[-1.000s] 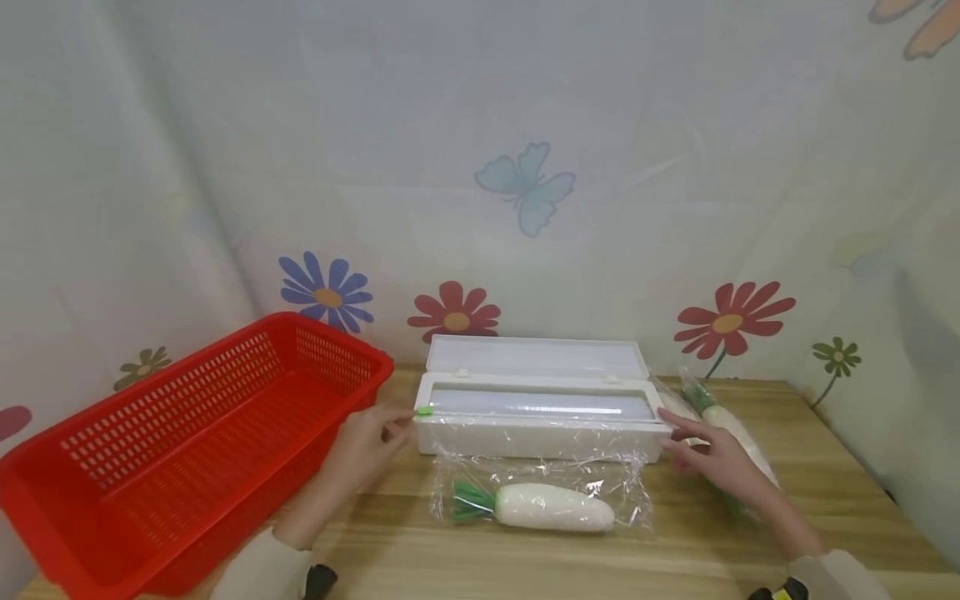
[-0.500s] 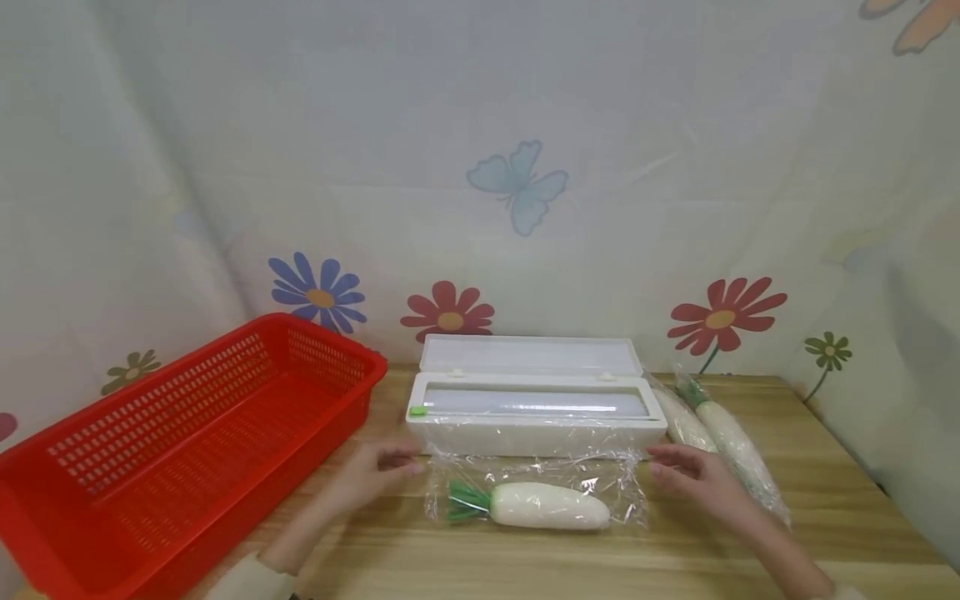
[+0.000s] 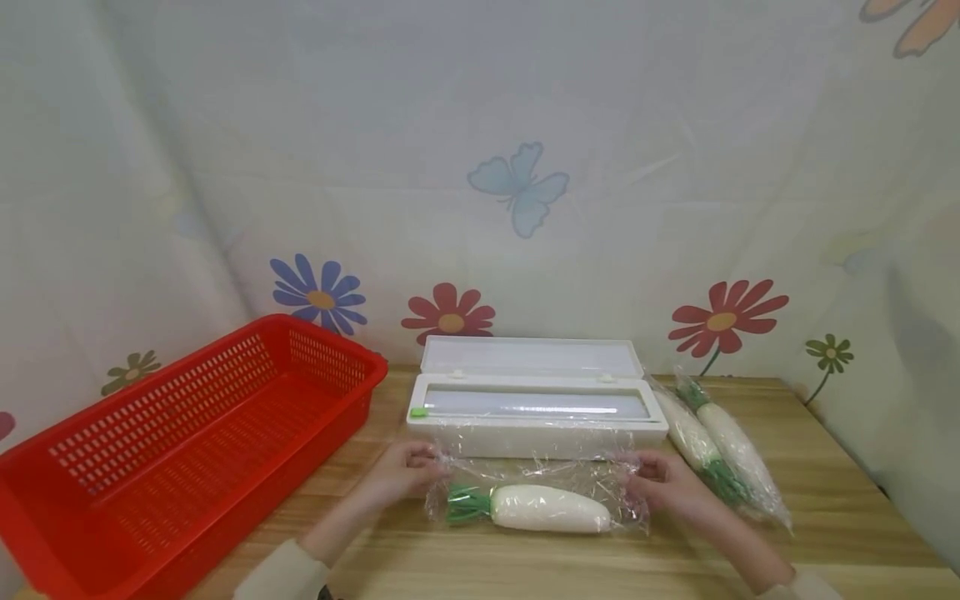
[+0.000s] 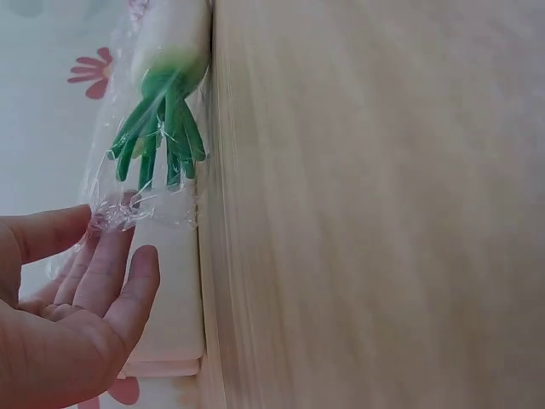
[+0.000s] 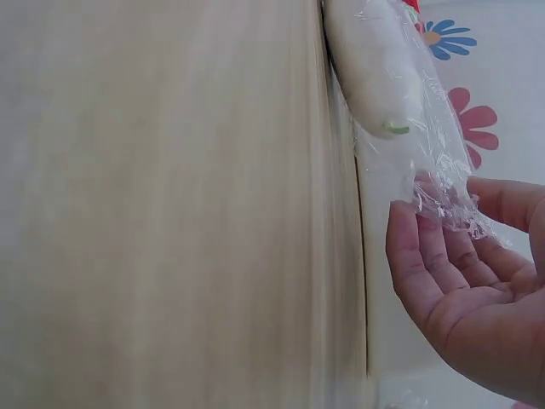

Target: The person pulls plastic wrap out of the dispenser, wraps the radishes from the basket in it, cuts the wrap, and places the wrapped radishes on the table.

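Observation:
A white radish (image 3: pixel 551 509) with green stalks (image 3: pixel 469 504) lies crosswise on the table under a sheet of clear cling film (image 3: pixel 592 477). My left hand (image 3: pixel 411 471) pinches the film's left end between thumb and fingers, just beyond the stalks. At the other end, my right hand (image 3: pixel 663 479) pinches the crinkled film near the radish's tip (image 5: pixel 387 128). Right behind the radish stands a white cling film dispenser (image 3: pixel 536 442) with its lid raised, a film roll (image 3: pixel 536 405) inside and a green slider (image 3: pixel 418 412) at its left.
A red perforated plastic basket (image 3: pixel 247 492) stands at the left. Two film-wrapped radishes (image 3: pixel 738 446) lie slanted to the right of the dispenser. A flower-patterned cloth (image 3: pixel 525 275) hangs behind the wooden table (image 3: pixel 847 517).
Both hands have come down from the dispenser's front corners and moved inward. They have taken hold of the film's two ends. The radish and the dispenser stay in place.

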{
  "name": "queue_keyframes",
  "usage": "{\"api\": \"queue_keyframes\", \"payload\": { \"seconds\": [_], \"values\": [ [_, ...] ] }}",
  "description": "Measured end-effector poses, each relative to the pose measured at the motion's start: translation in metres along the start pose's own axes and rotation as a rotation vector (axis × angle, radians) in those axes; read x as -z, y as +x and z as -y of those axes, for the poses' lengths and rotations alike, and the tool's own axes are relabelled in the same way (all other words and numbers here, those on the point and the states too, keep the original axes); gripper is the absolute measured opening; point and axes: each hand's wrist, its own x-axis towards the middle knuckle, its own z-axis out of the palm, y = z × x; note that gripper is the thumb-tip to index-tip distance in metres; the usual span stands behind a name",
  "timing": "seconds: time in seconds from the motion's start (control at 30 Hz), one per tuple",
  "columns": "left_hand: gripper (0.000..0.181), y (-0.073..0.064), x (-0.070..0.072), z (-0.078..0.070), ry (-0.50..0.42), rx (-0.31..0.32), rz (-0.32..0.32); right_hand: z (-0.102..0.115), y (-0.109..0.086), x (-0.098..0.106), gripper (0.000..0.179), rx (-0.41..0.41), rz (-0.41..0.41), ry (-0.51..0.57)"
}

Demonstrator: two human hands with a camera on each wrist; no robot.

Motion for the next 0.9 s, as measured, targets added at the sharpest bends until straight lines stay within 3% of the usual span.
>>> {"api": "queue_keyframes", "payload": {
  "seconds": [0.13, 0.27, 0.4, 0.57, 0.67, 0.9],
  "values": [
    [0.033, -0.006, 0.001, 0.000, -0.013, -0.015, 0.031, 0.002, -0.007, -0.002, 0.041, 0.068, 0.014, -0.085],
    [0.033, -0.012, 0.005, 0.000, 0.032, -0.022, 0.036, 0.004, -0.012, -0.002, 0.038, 0.109, 0.010, -0.140],
    [0.035, -0.014, 0.009, 0.001, 0.038, -0.010, 0.043, 0.003, -0.016, 0.001, 0.041, 0.086, 0.024, -0.051],
    [0.046, -0.014, 0.011, 0.000, -0.059, 0.013, 0.076, 0.000, -0.016, 0.004, 0.035, 0.067, 0.003, 0.098],
    [0.043, -0.012, 0.012, 0.001, -0.102, 0.020, 0.110, -0.003, -0.014, 0.004, 0.033, 0.085, 0.011, 0.158],
    [0.025, -0.011, 0.015, 0.003, -0.081, 0.038, 0.142, -0.005, -0.014, 0.006, 0.019, 0.097, 0.014, 0.147]
  ]
}}
